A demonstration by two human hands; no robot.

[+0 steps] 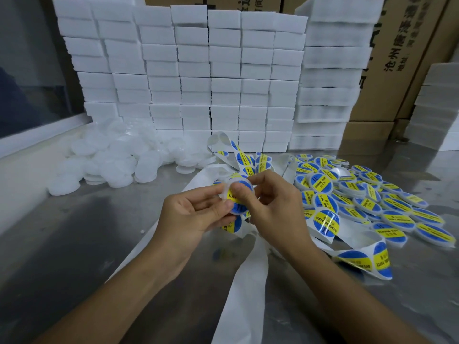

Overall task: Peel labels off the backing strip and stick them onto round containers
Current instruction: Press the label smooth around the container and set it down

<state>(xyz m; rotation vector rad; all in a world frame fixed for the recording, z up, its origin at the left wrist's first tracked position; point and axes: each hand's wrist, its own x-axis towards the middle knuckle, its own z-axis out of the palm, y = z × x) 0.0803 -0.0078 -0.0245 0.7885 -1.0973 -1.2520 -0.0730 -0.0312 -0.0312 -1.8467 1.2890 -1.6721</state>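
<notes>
Above the steel table point(74, 232), both hands grip one round container point(236, 192): left hand point(196, 214) pinching its rim, right hand point(270, 202) apparently thumbing a blue-yellow label point(237, 203) down. Best to smooth from centre outward, keeping the backing strip point(248, 281) clear.

Unlabelled containers point(111, 160) left, labelled containers point(367, 194) right, foam blocks point(193, 78) behind

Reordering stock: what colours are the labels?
Blue with a yellow band, seen in the head view on the labels.
</notes>
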